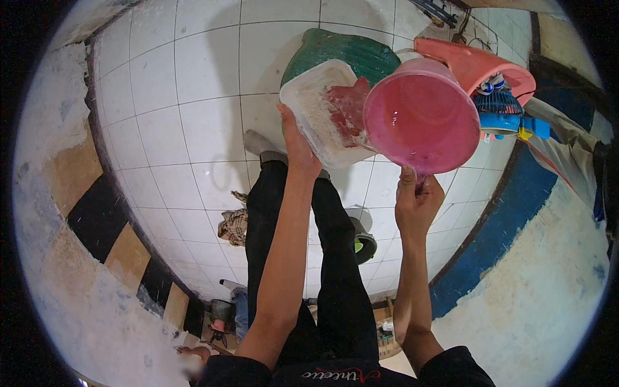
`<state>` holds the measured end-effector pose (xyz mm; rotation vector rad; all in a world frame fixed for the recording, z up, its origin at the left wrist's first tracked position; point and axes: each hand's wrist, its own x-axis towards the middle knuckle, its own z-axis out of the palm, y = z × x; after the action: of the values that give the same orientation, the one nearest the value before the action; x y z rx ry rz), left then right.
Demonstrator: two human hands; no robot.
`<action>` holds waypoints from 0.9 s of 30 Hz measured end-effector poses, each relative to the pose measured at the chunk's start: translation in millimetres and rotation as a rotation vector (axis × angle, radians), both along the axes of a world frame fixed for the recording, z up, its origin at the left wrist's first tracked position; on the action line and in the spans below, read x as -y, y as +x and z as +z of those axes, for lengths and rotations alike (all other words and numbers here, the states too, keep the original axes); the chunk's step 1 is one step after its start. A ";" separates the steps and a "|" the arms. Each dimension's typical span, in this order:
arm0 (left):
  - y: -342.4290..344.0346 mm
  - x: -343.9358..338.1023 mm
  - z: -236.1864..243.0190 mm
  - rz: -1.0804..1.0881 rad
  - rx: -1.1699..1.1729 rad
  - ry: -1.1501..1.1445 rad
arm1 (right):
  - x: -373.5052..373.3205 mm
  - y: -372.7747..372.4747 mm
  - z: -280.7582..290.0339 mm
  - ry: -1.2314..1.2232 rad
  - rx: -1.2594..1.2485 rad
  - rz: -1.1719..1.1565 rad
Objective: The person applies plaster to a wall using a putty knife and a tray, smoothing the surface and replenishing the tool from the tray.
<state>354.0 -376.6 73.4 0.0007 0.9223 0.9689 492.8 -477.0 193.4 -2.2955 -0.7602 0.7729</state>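
Note:
My left hand (300, 143) grips the near left edge of a white rectangular plastic tub (306, 97), its thumb up along the side. Pale, powdery or wet residue coats the inside of the tub, and a reddish patch (346, 109) shows at its right end; I cannot tell what that is. With my right hand (418, 200) I hold a pink water dipper (425, 116) by its short handle. The dipper is tilted, its open mouth facing me, and its rim overlaps the tub's right end. Wet glints show inside it; whether water runs out, I cannot tell.
Beyond the tub is a green plastic piece (351, 48) on white tiles. A coral plastic chair (445, 51) at right holds a blue fan (500, 119). A checked cloth (233, 226) and dark bucket (365, 242) flank my legs. Another person's hand (193, 353) shows lower left.

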 end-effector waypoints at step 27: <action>5.5 5.1 3.5 0.016 0.003 -0.014 | -4.1 0.3 -3.4 0.047 -0.009 -0.036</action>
<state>359.6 -381.8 76.9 -0.0202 0.9281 0.9773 493.1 -473.0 190.0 -2.2563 -0.7234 0.7412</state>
